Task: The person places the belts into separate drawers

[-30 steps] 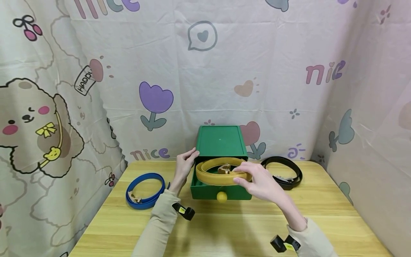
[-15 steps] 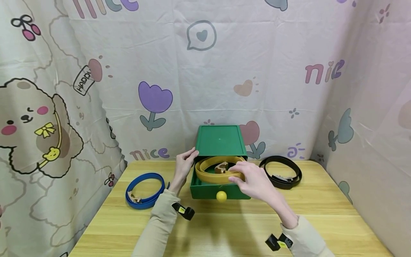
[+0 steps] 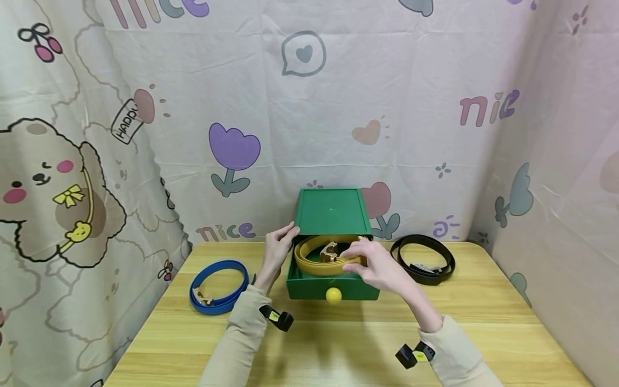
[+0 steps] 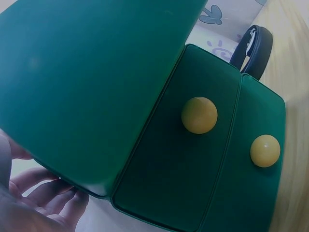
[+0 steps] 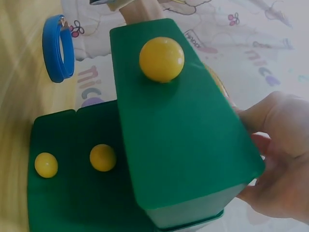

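Note:
A coiled mustard-yellow belt point(image 3: 316, 267) with a gold buckle point(image 3: 329, 252) lies in the pulled-out top drawer point(image 3: 309, 291) of a small green drawer cabinet point(image 3: 331, 210). My right hand point(image 3: 379, 267) pinches the belt's right side between thumb and fingers, over the drawer's right edge. Only a sliver of that belt shows in the right wrist view, behind the drawer front. My left hand point(image 3: 276, 251) touches the cabinet's left side near its upper front corner. In the left wrist view its fingers point(image 4: 46, 195) lie along the cabinet's edge.
A coiled blue belt point(image 3: 218, 310) lies on the wooden table point(image 3: 338, 344) at left, and a coiled black belt point(image 3: 442, 274) at right. Two lower drawers with yellow knobs point(image 4: 265, 151) are closed. Printed cloth point(image 3: 309, 134) hangs behind and at both sides.
My right hand has moved left and slightly down, bringing the yellow belt from above the drawer's right edge down into the drawer. My left hand has stayed on the cabinet's side.

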Demonstrator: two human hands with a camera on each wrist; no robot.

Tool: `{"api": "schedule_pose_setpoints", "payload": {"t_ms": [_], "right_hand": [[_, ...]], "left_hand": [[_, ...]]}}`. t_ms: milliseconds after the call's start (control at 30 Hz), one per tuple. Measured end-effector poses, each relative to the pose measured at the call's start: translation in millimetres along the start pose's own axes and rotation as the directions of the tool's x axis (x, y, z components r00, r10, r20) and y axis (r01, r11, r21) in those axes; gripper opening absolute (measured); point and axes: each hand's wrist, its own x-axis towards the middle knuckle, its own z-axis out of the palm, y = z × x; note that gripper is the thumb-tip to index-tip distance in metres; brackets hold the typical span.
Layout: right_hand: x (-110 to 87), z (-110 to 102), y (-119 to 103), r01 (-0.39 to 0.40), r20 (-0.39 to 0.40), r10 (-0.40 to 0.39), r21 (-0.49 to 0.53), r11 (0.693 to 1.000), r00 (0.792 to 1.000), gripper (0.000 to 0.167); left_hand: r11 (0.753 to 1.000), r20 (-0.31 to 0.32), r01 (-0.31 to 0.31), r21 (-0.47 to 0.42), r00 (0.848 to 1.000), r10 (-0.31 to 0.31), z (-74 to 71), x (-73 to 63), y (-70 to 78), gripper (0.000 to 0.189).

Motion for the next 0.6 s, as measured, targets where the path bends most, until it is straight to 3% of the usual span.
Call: {"api": "schedule_pose_setpoints", "payload": {"t_ms": [333,600], "right_hand": [[6.7,1.4,21.2,0.047,0.088,-0.056,0.1,0.994,0.995,0.017],[11.6,-2.5,31.9,0.067,0.171,-0.082,0.092,0.994,0.982,0.021]], "left_hand": [[1.0,0.011,-0.005,0.001,1.0,0.005,0.1,0.8,-0.8,0.043],[1.0,-0.004,0.007,0.007,1.0,-0.007,0.1,-0.7,0.1,0.042]]}}
